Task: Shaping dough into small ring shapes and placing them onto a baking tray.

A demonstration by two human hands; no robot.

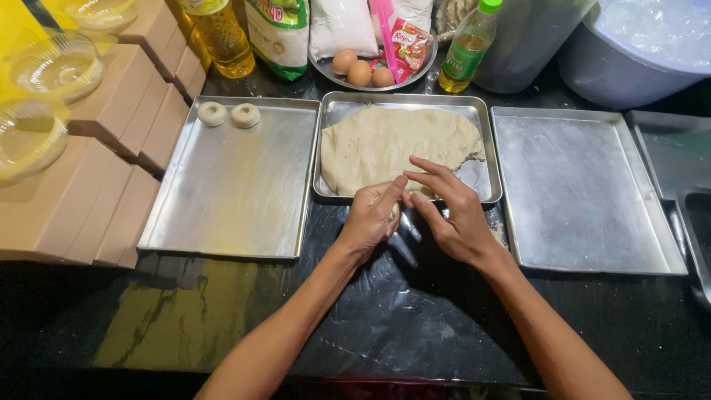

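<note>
A flat slab of beige dough (385, 144) fills most of the middle metal tray (483, 189). My left hand (370, 218) is curled around a small piece of dough at the tray's near edge. My right hand (452, 211) touches that same piece with its fingertips, the fingers stretched toward the left hand. Two small round dough pieces (228, 114) with dimpled centres sit at the far corner of the left tray (229, 192).
A bare metal tray (585, 192) lies to the right, with darker trays (689, 185) beyond it. Cardboard boxes (96, 163) topped with clear plastic bowls (52, 70) line the left. At the back stand oil bottles (468, 48), bags, a plate of three eggs (363, 72) and a large tub (644, 44).
</note>
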